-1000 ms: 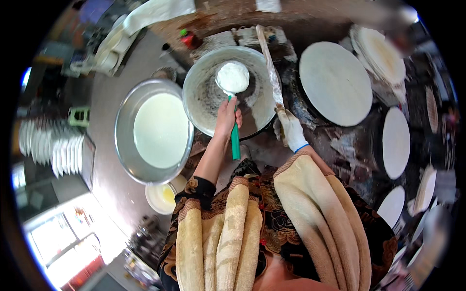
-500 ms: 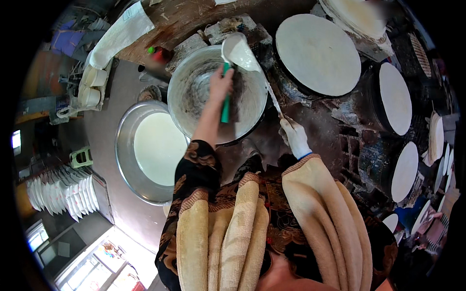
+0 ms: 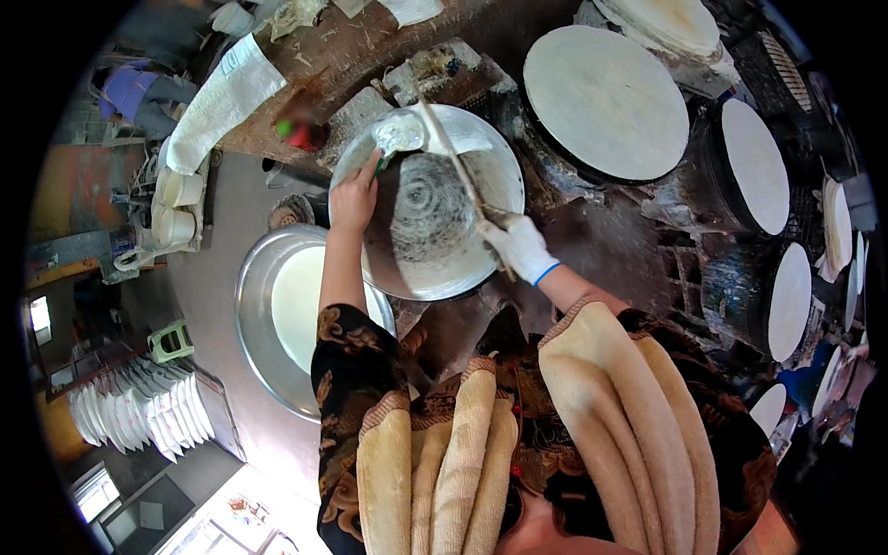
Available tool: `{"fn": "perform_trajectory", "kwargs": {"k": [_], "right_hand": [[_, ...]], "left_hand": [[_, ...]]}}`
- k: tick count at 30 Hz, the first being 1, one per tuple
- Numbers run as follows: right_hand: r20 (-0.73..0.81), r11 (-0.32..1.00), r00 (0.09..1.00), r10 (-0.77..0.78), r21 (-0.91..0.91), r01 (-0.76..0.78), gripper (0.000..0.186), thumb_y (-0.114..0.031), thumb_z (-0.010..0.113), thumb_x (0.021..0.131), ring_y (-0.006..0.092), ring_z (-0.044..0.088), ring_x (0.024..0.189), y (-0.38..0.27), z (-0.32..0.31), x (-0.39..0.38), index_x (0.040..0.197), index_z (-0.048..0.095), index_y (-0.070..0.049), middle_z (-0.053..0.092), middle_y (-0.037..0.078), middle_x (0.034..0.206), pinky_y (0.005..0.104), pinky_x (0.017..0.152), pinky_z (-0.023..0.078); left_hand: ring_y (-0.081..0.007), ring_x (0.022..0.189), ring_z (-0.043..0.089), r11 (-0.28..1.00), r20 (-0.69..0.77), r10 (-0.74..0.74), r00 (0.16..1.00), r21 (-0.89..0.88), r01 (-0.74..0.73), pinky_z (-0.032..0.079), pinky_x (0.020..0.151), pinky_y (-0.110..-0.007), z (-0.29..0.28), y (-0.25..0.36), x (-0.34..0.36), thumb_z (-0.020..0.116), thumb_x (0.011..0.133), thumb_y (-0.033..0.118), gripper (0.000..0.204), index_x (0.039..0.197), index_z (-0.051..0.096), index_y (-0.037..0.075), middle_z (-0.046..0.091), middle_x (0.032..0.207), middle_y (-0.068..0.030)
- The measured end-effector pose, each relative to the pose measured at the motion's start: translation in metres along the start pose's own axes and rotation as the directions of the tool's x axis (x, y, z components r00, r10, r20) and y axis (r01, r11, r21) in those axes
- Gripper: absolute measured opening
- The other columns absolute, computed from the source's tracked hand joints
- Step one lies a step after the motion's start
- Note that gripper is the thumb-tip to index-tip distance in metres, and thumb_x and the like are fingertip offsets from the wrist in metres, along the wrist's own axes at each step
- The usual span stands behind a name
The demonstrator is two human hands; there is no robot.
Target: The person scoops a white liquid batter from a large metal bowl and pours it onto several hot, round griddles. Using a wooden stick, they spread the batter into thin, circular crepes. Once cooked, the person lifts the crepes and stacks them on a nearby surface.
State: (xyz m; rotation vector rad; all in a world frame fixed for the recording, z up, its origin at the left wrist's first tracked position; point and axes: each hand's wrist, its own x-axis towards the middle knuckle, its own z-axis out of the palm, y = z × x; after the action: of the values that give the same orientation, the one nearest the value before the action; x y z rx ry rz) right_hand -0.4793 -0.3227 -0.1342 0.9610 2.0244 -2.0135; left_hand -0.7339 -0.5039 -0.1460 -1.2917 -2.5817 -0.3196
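My left hand [image 3: 354, 196] is closed round the green handle of a ladle, mostly hidden by the hand. The ladle's pale, wet bowl [image 3: 400, 132] is over the far left of a wide round metal pan [image 3: 504, 176]. My right hand [image 3: 520, 248], in a white glove, grips a long thin stick [image 3: 450, 157] slanting across the pan. A pale flap [image 3: 433, 139] at the stick's far part lies close to the ladle bowl. Grey rings mark the pan's inside. Left of the pan, a steel basin [image 3: 248, 305] holds white liquid [image 3: 298, 305].
Round griddles [image 3: 606, 102] with white sheets stand on the right, another [image 3: 754, 166] beyond. A stack of pale round sheets [image 3: 661, 23] is at the far right. Brick blocks [image 3: 453, 69] and a blurred green-capped red bottle [image 3: 301, 132] lie behind the pan. A bent-over person [image 3: 139, 97] is at the far left.
My left hand and the ladle have moved left, the bowl now lower over the pan. My right hand has come left and slightly down, bringing the stick over the pan.
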Motion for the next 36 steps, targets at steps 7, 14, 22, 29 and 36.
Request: {"fn": "perform_trajectory", "kwargs": {"k": [7,14,22,29,36], "right_hand": [[0.135,0.988,0.981,0.140,-0.084,-0.129,0.046,-0.037,0.059,0.090,0.0212,0.067,0.072,-0.027,0.049,-0.003,0.125,0.059,-0.007,0.069,0.018,0.091,0.0331,0.073,0.051],[-0.240,0.983,0.956,-0.167,-0.112,0.143,0.045,-0.029,0.058,0.090,0.0202,0.064,0.099,0.034,-0.010,-0.017,0.127,0.056,-0.004,0.066,0.017,0.109,0.0297,0.087,0.048],[0.188,0.978,0.979,-0.073,-0.178,0.108,0.043,-0.042,0.054,0.092,0.0200,0.062,0.057,0.009,0.065,-0.007,0.123,0.061,-0.013,0.065,0.010,0.072,0.0357,0.059,0.050],[0.225,0.997,0.973,-0.042,-0.050,0.055,0.041,-0.038,0.068,0.084,0.0058,0.043,0.045,-0.013,-0.045,0.025,0.107,0.070,-0.005,0.056,-0.001,0.062,0.0223,0.039,0.035],[0.327,0.815,0.932,-0.157,-0.491,0.309,0.046,-0.041,0.059,0.089,0.0146,0.057,0.055,-0.014,-0.062,0.095,0.115,0.065,-0.004,0.064,0.008,0.071,0.0322,0.055,0.049]], "left_hand": [[-0.0341,0.071,0.063,0.968,-0.003,-0.247,0.969,0.038,0.247,0.052,0.062,-0.046,0.005,-0.048,-0.052,0.065,0.080,0.012,0.060,0.136,0.048,0.025,0.063,0.082,-0.0136],[-0.0332,0.069,0.063,0.967,-0.018,-0.252,0.968,0.029,0.252,0.052,0.061,-0.045,0.002,-0.047,-0.075,0.066,0.079,0.012,0.064,0.138,0.046,0.028,0.063,0.082,-0.0109],[-0.0316,0.065,0.062,0.949,-0.075,-0.311,0.947,0.027,0.314,0.051,0.058,-0.044,-0.005,-0.033,-0.100,0.067,0.076,0.011,0.064,0.136,0.049,0.025,0.063,0.080,-0.0095],[-0.0277,0.060,0.062,0.882,-0.137,-0.461,0.877,0.044,0.470,0.051,0.056,-0.040,-0.019,-0.011,-0.154,0.066,0.074,0.010,0.060,0.132,0.054,0.022,0.063,0.075,-0.0090],[-0.0281,0.061,0.061,0.845,-0.184,-0.518,0.835,0.039,0.533,0.051,0.057,-0.040,-0.023,0.032,-0.151,0.065,0.076,0.010,0.062,0.135,0.051,0.024,0.062,0.074,-0.0077]]}}
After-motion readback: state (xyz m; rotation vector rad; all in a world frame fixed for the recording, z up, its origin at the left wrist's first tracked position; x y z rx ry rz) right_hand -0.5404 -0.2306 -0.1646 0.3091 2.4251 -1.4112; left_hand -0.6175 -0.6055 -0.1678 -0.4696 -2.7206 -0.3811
